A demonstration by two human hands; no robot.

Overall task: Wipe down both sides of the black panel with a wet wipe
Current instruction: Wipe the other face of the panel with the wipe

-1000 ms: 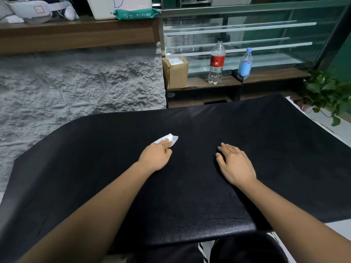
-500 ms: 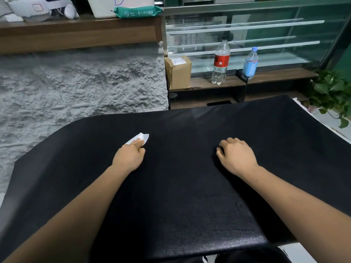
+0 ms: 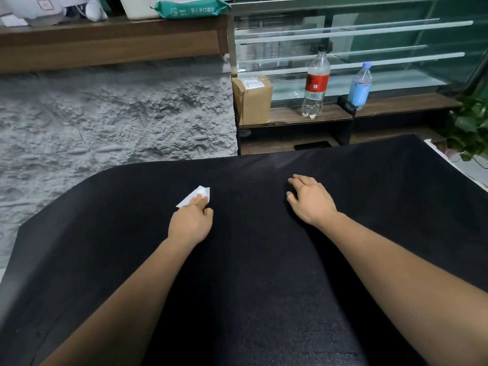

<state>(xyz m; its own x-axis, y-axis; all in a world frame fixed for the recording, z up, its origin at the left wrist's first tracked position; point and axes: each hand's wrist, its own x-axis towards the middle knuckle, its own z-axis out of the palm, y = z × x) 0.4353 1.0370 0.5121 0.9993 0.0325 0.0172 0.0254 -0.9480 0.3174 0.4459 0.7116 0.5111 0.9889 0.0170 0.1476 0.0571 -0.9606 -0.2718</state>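
1. Pinching the folded wet wipe (image 3: 198, 194) against the black panel (image 3: 250, 286), the left hand (image 3: 190, 225) may miss strips: the wipe is small.
2. The right hand (image 3: 311, 200) lies open, pressing the panel, which lies flat before the person; light pressure may let it slide.

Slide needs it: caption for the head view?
Left hand holds a wet wipe against the black panel; right hand rests on it.
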